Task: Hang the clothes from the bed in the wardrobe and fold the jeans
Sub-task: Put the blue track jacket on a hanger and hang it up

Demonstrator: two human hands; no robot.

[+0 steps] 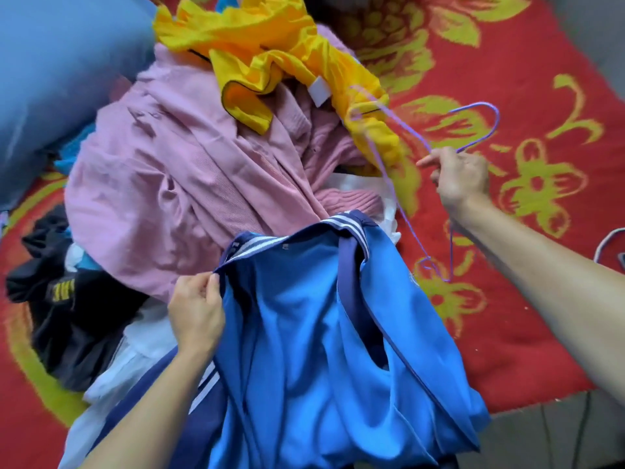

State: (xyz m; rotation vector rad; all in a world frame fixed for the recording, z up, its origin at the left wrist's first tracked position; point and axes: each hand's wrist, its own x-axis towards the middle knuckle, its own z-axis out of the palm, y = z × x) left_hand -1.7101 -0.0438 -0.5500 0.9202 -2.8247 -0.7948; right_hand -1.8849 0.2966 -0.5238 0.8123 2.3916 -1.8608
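- A bright blue sports shirt (304, 333) with a navy collar and white stripes is held up at the centre and bottom of the view. It hangs in front of the person, over the near edge of a heap of clothes.
- The left hand (196, 316) pinches the shirt's navy edge near the collar, thumb and fingers curled on the fabric.
- The right hand (463, 181) is raised to the right of the shirt and closed around the neck of a thin purple wire hanger (497, 113). The hook points up and away. The triangle hangs down toward the shirt's shoulder; whether it touches the cloth is hard to tell.
- Behind the shirt lies a large crumpled pink garment (176, 184), with a yellow garment (257, 38) thrown across its far end.
- To the left sit a black garment (67, 299) with yellow lettering (too blurred to read) and a white garment (142, 340), partly under the blue shirt.
- The whole heap rests on the bed (541, 333), which is covered by a red blanket (524, 45) woven with big yellow-green flowers.
- A pale blue pillow (61, 69) fills the upper left corner.
- At the lower right, past the blanket's edge, is a plain grey surface (558, 434); whether it is floor or bed frame is unclear.
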